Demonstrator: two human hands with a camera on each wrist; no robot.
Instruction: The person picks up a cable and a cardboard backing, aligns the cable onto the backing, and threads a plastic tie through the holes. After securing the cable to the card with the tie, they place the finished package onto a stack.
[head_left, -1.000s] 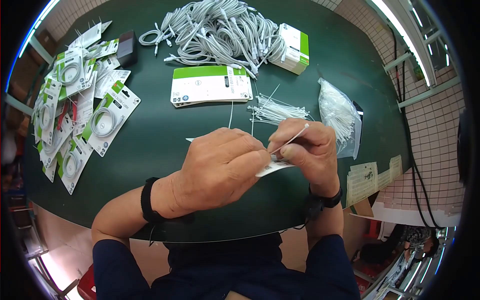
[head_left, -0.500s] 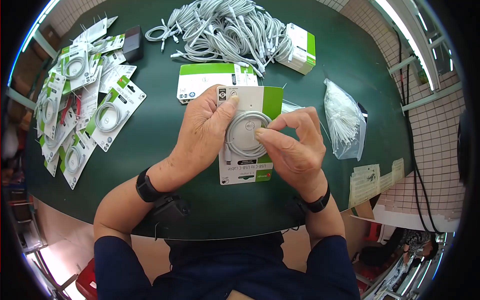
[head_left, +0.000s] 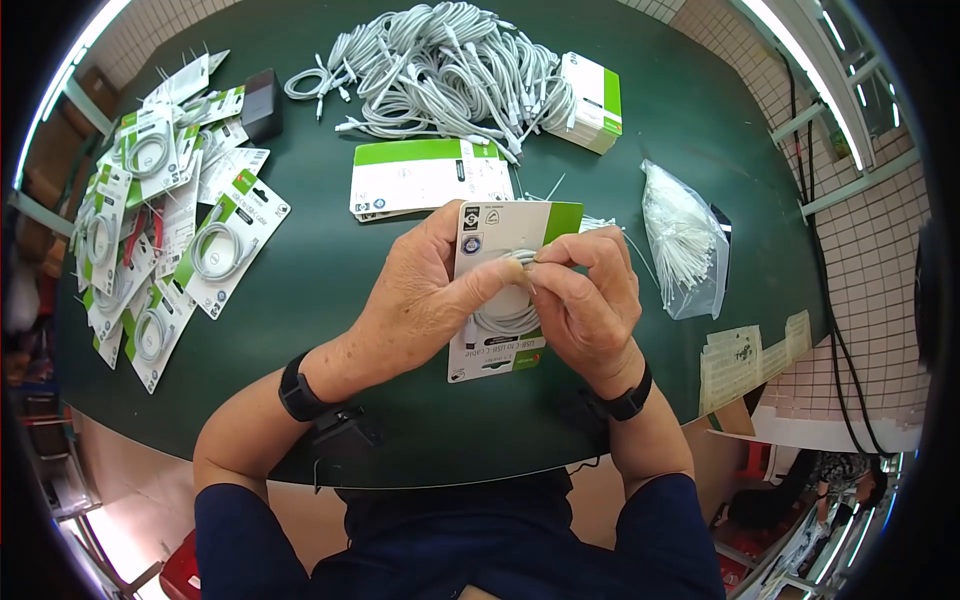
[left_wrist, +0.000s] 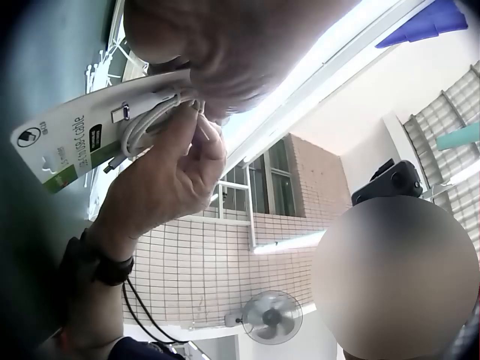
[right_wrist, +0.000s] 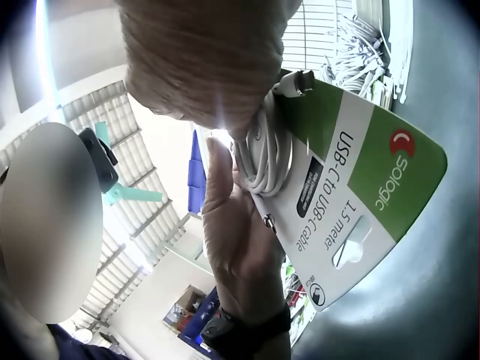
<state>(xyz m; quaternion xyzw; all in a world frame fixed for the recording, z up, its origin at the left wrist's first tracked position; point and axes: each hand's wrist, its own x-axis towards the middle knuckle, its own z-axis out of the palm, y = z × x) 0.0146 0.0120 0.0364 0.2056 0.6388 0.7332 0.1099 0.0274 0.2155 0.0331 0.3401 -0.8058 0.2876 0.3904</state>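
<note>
A printed card (head_left: pixel 480 240), white and green, is held upright above the table with a coiled white cable (head_left: pixel 505 320) against its face. The left hand (head_left: pixel 415 295) grips the card's left edge, its thumb laid across onto the top of the coil. From the other side the right hand (head_left: pixel 592 305) pinches at the coil's top, thumb and forefinger together beside the left thumb. Something thin and pale shows between the fingertips. In the right wrist view the card (right_wrist: pixel 360 165) reads USB-C to USB-C cable, and the cable coil (right_wrist: pixel 266 154) lies by the fingers.
Packaged cables (head_left: pixel 215 250) are heaped at the left, by a dark box (head_left: pixel 262 105). Loose cables (head_left: pixel 450 70) lie at the back near a card stack (head_left: pixel 595 100). Flat cards (head_left: pixel 420 180) are behind the hands; a bag of white ties (head_left: pixel 685 245) lies right.
Since the earliest frame the card has been turned to show its coil. Over the last half second it moved slightly right and down, and the left thumb shifted from its top onto the coil.
</note>
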